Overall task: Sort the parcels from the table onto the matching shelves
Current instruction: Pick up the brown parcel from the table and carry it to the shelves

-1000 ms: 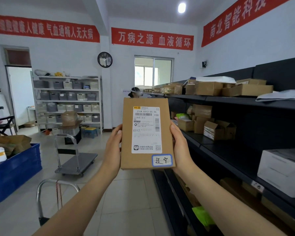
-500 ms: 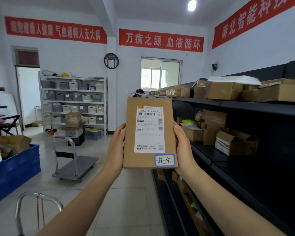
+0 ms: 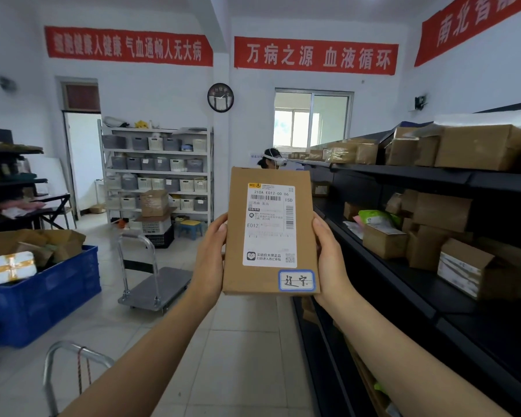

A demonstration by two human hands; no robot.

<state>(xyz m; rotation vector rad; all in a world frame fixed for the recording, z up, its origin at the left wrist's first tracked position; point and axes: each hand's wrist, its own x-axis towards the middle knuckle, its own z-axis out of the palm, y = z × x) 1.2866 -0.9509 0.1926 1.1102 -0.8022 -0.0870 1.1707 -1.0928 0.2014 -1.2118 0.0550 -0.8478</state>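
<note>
I hold a flat brown cardboard parcel point(image 3: 238, 236) upright in front of me, its white shipping label and a small blue-edged handwritten sticker facing me. My left hand point(image 3: 209, 260) grips its left edge and my right hand point(image 3: 331, 263) grips its right edge, fingers wrapped behind it. Dark metal shelves point(image 3: 403, 173) run along my right side, with several brown boxes on the upper and middle levels.
A blue crate point(image 3: 42, 296) with parcels stands at the left. A grey flatbed trolley point(image 3: 157, 284) sits on the tiled floor ahead, and another trolley handle point(image 3: 73, 353) is at lower left. A person point(image 3: 272, 159) stands far back by the shelves' end.
The view has moved forward along the shelves and turned slightly left. The parcel stays held upright between both hands, a little lower in view.
</note>
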